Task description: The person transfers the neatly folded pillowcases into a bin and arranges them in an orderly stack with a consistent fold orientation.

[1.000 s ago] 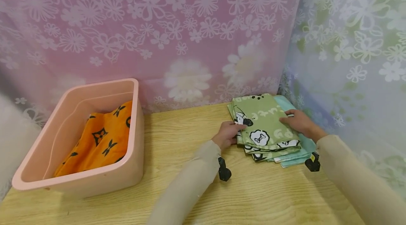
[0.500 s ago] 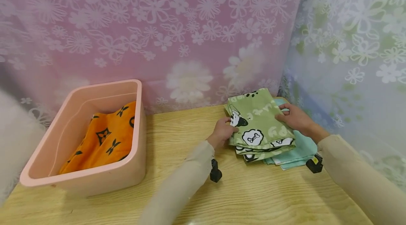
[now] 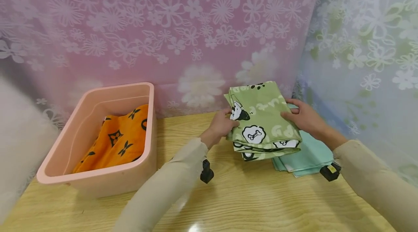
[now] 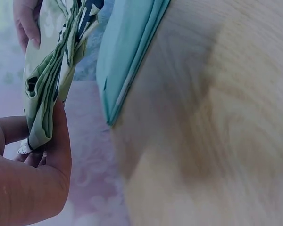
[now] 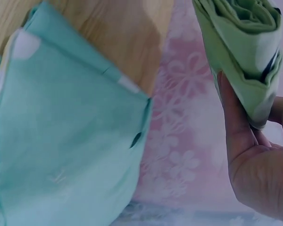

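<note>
Folded green cartoon-print cloth (image 3: 261, 123), lettering unreadable, pinched at its edges by left hand (image 3: 220, 126) and right hand (image 3: 302, 117). It is held above the folded mint cloth (image 3: 307, 157). Only the head view shows the pink plastic tub (image 3: 98, 181), left of the mint cloth.

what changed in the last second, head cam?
Both hands, left hand and right hand, lifted the folded green cloth off the teal cloth; a second ago it lay flat on that stack. Grip unchanged, one hand at each side. Teal cloth stayed on the table; pink bin with orange cloth unchanged.
</note>
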Demonstrator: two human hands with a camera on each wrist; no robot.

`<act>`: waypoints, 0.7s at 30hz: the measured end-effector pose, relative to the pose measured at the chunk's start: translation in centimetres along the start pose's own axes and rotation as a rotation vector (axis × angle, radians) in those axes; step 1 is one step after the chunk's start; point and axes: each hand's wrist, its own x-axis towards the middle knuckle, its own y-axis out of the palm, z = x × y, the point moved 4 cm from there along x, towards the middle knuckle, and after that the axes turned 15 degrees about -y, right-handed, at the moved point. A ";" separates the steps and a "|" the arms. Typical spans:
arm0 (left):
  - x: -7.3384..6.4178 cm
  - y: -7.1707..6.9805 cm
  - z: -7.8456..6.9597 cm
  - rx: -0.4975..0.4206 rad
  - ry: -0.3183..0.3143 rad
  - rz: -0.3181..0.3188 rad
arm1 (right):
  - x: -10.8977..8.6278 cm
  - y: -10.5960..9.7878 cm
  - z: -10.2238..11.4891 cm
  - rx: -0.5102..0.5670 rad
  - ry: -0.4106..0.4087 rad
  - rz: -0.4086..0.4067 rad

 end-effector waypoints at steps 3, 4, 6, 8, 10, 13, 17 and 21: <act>-1.0 -1.1 -0.9 0.024 0.010 -0.015 | 0.4 0.0 1.1 0.036 -0.015 -0.001; -1.4 -1.5 -1.3 0.032 0.014 -0.024 | 0.6 0.1 1.5 0.051 -0.022 -0.001; -2.1 -2.3 -1.9 0.038 0.020 -0.039 | 0.9 0.1 2.4 0.063 -0.040 -0.002; -2.7 -3.0 -2.6 0.049 0.037 -0.062 | 1.2 0.2 3.5 0.071 -0.054 0.000; -3.3 -3.7 -3.1 0.067 0.051 -0.088 | 1.5 0.3 4.5 0.086 -0.065 -0.001; -4.2 -4.8 -3.8 0.091 0.073 -0.117 | 1.8 0.6 6.0 0.127 -0.079 -0.005; -5.6 -6.4 -4.8 0.130 0.064 -0.131 | 2.3 1.1 7.9 0.181 -0.096 -0.027; -6.9 -8.1 -5.7 0.158 0.050 -0.143 | 2.8 1.5 9.9 0.214 -0.101 -0.038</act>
